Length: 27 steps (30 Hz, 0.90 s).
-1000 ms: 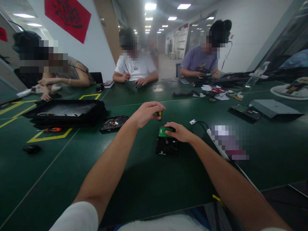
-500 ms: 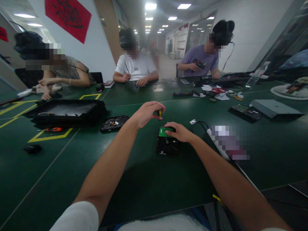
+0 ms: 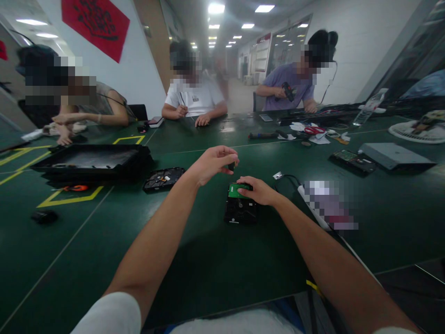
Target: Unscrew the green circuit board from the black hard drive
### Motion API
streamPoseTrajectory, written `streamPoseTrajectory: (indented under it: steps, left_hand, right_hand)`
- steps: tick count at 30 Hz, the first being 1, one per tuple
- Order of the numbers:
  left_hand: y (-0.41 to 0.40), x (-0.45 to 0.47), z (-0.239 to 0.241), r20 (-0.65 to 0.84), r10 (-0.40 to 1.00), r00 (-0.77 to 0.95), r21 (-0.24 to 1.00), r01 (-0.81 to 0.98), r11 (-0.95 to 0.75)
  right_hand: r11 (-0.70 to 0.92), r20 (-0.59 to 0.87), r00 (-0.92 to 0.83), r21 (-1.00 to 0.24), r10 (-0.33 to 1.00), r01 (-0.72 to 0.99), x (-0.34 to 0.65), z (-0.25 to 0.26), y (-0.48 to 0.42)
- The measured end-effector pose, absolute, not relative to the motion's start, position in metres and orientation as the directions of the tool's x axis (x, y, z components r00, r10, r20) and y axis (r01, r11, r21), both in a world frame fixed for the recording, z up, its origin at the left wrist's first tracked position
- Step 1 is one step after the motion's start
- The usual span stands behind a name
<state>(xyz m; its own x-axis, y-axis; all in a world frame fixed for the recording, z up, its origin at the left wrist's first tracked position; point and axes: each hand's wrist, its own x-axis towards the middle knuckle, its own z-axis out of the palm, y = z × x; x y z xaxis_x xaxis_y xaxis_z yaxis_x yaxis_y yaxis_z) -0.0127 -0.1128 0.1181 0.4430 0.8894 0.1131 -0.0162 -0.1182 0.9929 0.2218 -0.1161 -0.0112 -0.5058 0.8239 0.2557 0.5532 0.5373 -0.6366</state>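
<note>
A black hard drive (image 3: 240, 212) with a green circuit board (image 3: 235, 190) lies flat on the table in front of me. My right hand (image 3: 256, 189) grips its far right side, thumb across the green board and fingers over the far edge. Just beyond and above the drive, my left hand (image 3: 219, 163) is closed around the short dark and yellow handle of a screwdriver (image 3: 232, 165). The screwdriver's shaft and tip are too thin and dim to make out.
Left of my arm lies another hard drive (image 3: 163, 179), near stacked black trays (image 3: 93, 162). To the right are a white power strip (image 3: 314, 208), a drive with a visible board (image 3: 352, 162) and a grey metal box (image 3: 396, 156). Several people sit across the green table (image 3: 194, 273).
The screwdriver handle has turned in my left hand, with less yellow showing now. My right hand stays on the drive. Across the table, a person's power tool has tilted.
</note>
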Motion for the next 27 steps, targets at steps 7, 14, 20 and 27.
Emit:
streamPoseTrajectory:
  steps: [7,14,20,27]
  left_hand:
    - [-0.1125,-0.0122,0.1188,0.102,0.895,0.435,0.995,-0.062,-0.083]
    - [-0.1133,-0.014,0.1211,0.122,0.888,0.444,0.993,-0.046,-0.113]
    - [-0.1124,-0.0123,0.118,0.139,0.881,0.452,0.99,-0.056,-0.127]
    - [-0.1111,-0.0117,0.1161,0.121,0.906,0.407,0.993,-0.044,-0.112]
  right_hand:
    - [0.523,0.239,-0.497,-0.631,0.834,0.573,0.2214,-0.0084,-0.1184]
    - [0.536,0.251,-0.503,-0.624,0.827,0.569,0.222,-0.0085,-0.1187]
    - [0.533,0.246,-0.505,-0.626,0.827,0.568,0.2219,-0.0091,-0.1179]
    - [0.535,0.258,-0.498,-0.63,0.828,0.563,0.2213,-0.0113,-0.1162]
